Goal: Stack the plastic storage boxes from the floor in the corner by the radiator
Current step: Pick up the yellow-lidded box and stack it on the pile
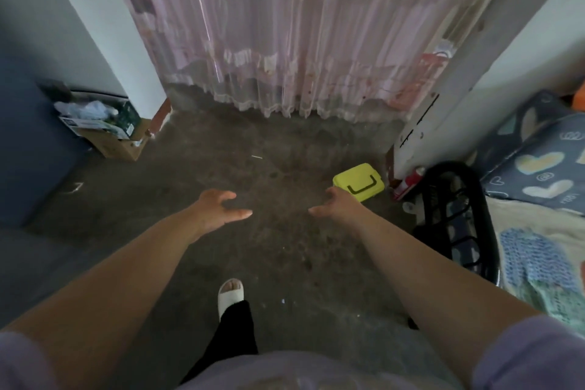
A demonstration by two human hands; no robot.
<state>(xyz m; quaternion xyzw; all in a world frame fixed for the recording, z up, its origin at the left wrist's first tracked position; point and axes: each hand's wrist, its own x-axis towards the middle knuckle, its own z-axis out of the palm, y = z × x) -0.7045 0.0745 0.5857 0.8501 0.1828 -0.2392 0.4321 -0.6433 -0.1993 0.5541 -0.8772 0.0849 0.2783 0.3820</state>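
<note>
Left hand (218, 209), right hand (335, 203): stretched forward over floor (269, 142), apart, fingers loosely spread, empty. Lime-green plastic storage box (357, 182), black handle on lid: flat on floor just beyond right hand, near white post (421, 136). Pink lace curtain (285, 41) behind. Black wire object (459, 215) at right, possibly fan guard.

Hands: our left hand (218, 209) and right hand (337, 206) reach forward, both empty.
Box: yellow box (357, 182) on the floor (269, 152), two o'clock of our right hand.
</note>
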